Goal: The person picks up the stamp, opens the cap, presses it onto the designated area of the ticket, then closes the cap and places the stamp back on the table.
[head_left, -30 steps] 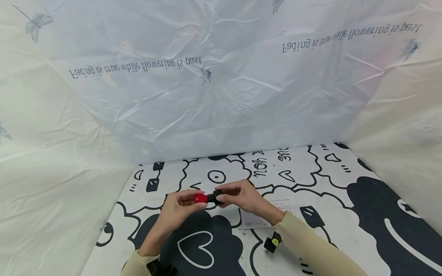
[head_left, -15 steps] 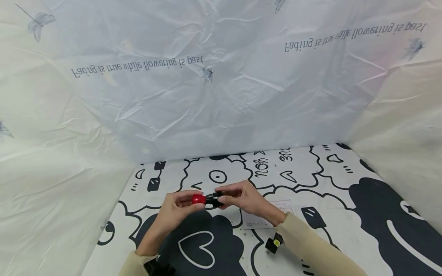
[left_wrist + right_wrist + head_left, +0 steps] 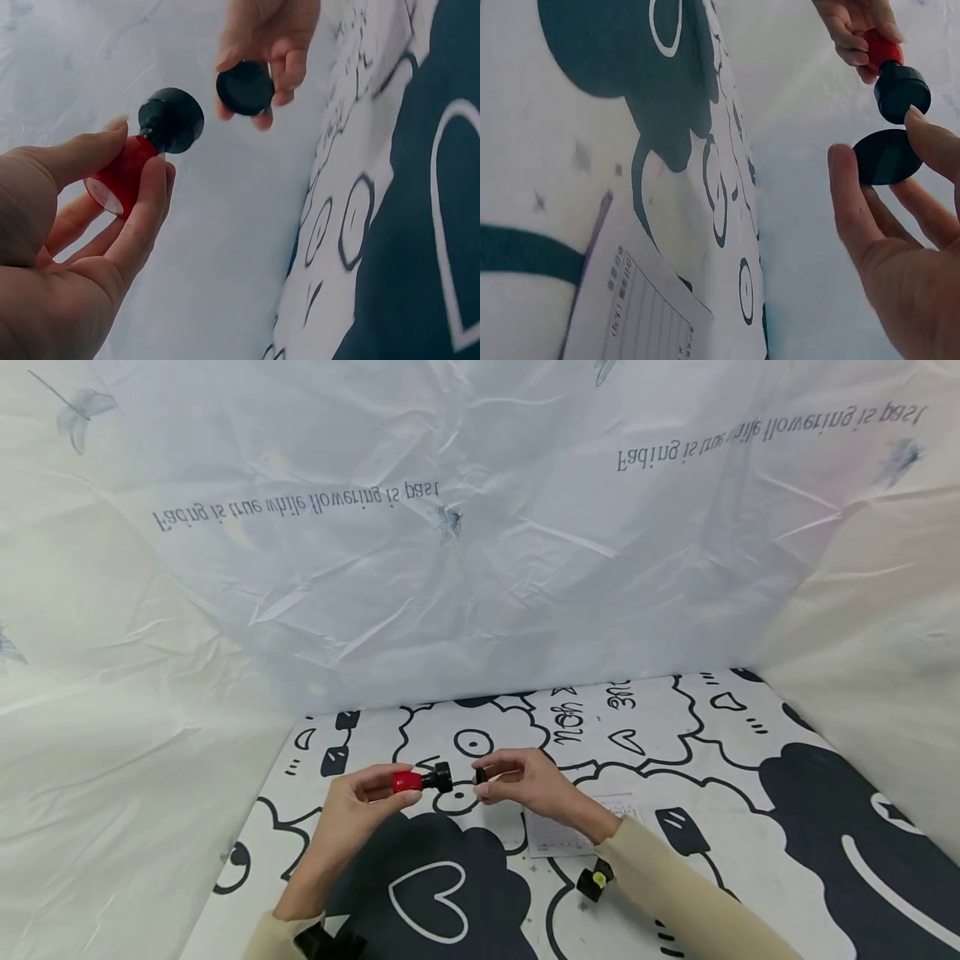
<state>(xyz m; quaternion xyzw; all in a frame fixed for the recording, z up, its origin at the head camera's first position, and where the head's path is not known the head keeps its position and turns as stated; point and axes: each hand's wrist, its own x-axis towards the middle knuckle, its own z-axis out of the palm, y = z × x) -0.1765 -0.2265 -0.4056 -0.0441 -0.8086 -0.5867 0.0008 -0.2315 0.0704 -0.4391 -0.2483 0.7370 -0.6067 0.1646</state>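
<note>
My left hand [image 3: 357,800] pinches the red handle [image 3: 129,174] of a stamp whose round black head [image 3: 177,120] points right, toward the other hand. A round black cap [image 3: 887,157] is held by its edge between the thumb and fingers of my right hand [image 3: 525,783]. In the head view a small gap separates the cap from the stamp's head. Both are up off the table. The right wrist view shows the stamp's dark round face [image 3: 904,96] just beyond the cap.
A printed paper form [image 3: 562,837] lies on the table under the right forearm. The tabletop [image 3: 480,935] has a black-and-white cartoon print. Pale plastic sheeting [image 3: 480,610] hangs at the back and both sides. A black device with a yellow dot [image 3: 595,881] sits at the right wrist.
The black cap has come off the stamp's head. My left hand has moved left with the stamp; my right hand stays in about the same place, holding the cap.
</note>
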